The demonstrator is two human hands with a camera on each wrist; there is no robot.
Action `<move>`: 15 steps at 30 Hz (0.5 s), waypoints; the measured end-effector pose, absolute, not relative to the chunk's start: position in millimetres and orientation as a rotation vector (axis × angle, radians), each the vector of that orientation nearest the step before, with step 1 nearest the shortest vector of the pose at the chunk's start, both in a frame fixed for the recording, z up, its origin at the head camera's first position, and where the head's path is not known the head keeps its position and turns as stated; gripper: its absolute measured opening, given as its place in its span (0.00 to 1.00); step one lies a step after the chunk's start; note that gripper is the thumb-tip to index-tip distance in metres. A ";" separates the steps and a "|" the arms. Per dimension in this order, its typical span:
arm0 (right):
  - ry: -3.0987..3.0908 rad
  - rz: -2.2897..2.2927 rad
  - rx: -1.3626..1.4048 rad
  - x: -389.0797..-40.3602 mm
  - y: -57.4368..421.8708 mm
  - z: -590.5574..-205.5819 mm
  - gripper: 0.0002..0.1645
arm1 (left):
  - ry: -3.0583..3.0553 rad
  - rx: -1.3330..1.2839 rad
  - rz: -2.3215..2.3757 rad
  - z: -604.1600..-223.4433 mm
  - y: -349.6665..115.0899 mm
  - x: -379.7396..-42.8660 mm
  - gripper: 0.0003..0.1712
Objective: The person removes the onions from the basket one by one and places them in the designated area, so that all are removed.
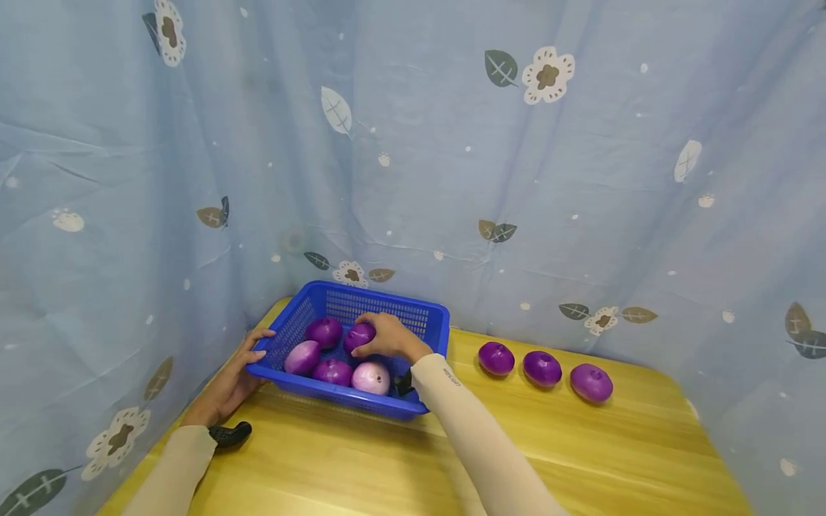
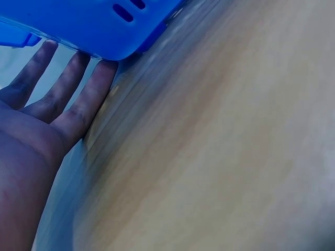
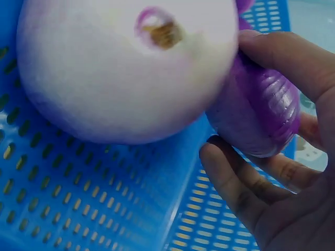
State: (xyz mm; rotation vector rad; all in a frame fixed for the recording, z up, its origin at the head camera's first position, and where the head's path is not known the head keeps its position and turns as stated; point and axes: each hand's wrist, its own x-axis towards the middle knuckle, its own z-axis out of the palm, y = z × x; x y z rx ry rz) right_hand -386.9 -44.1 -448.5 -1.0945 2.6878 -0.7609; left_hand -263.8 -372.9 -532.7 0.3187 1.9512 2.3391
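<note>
In the head view, a blue plastic basket holds several purple onions and a paler, whitish one. My right hand reaches into it and grips a purple onion between thumb and fingers. The right wrist view shows that onion in the fingers, beside the big pale onion. My left hand touches the basket's left end. In the left wrist view its fingers are stretched out, fingertips against the blue wall; the thumb is out of that view.
Three more purple onions lie in a row on the yellow wood-grain table, right of the basket. A patterned blue curtain hangs behind the table and along both sides. The basket stands near the table's back left corner.
</note>
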 end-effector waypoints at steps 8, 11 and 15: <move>2.660 -0.874 -1.092 -385.8 -34.7 -430.3 0.41 | 1.958 0.315 2.331 -530.8 -372.9 -263.1 0.25; 2.616 -0.988 -1.030 -382.4 -28.9 -422.4 0.42 | 1.968 0.299 2.337 -531.0 -371.3 -263.6 0.25; 2.578 -1.101 -0.986 -378.0 -20.8 -413.6 0.43 | 1.971 0.260 2.349 -531.1 -369.5 -264.2 0.25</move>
